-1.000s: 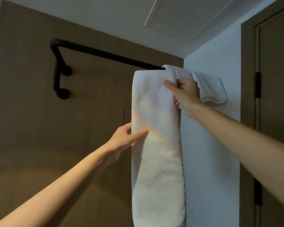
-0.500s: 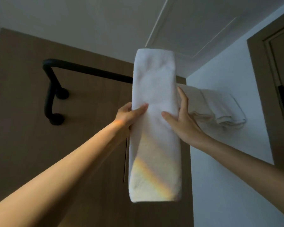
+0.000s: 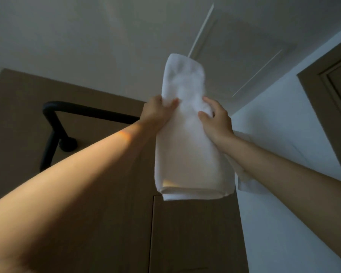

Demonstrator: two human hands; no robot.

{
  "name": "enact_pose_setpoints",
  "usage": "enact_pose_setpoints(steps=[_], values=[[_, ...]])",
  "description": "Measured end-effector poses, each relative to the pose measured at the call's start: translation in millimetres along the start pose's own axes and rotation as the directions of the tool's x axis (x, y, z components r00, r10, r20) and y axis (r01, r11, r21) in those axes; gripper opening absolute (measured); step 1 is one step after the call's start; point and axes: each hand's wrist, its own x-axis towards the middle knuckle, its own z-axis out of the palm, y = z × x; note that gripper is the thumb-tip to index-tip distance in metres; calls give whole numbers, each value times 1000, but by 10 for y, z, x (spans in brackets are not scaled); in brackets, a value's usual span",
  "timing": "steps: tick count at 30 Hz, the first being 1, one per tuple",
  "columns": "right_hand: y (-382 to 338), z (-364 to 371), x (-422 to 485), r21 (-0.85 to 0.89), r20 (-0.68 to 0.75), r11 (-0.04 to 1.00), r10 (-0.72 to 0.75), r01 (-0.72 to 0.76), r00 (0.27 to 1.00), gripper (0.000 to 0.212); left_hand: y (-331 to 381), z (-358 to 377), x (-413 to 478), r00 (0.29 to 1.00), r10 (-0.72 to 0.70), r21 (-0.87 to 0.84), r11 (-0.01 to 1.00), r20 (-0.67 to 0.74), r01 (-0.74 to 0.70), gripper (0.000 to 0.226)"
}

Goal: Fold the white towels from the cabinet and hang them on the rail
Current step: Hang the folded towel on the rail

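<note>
The left hand [image 3: 156, 113] and right hand [image 3: 215, 121] are squeezing the folded white towel [image 3: 187, 150] by its sides, holding it up high by the black rail [image 3: 91, 113]. Behind it a second towel [image 3: 246, 180] is hanging. This one is not hung yet.

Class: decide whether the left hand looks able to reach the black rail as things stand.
Probably yes: the left hand appears right beside the rail with nothing between them, though it would first have to release the towel it grips.

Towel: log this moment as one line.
towel: folded, held high | left hand: grips left edge | right hand: grips right edge | rail: behind
</note>
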Motion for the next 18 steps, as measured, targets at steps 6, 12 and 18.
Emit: enact_pose_setpoints(steps=[6, 12, 18], values=[[268, 179, 198, -89, -28, 996, 10, -13, 1000, 44, -210, 183, 58, 995, 94, 408, 908, 26, -97, 75], [585, 307, 404, -248, 14, 969, -11, 15, 1000, 39, -611, 251, -9, 913, 345, 589, 699, 218, -405, 64], [729, 430, 473, -390, 109, 897, -177, 206, 978, 21, -761, 363, -21, 889, 442, 628, 660, 117, -412, 71]])
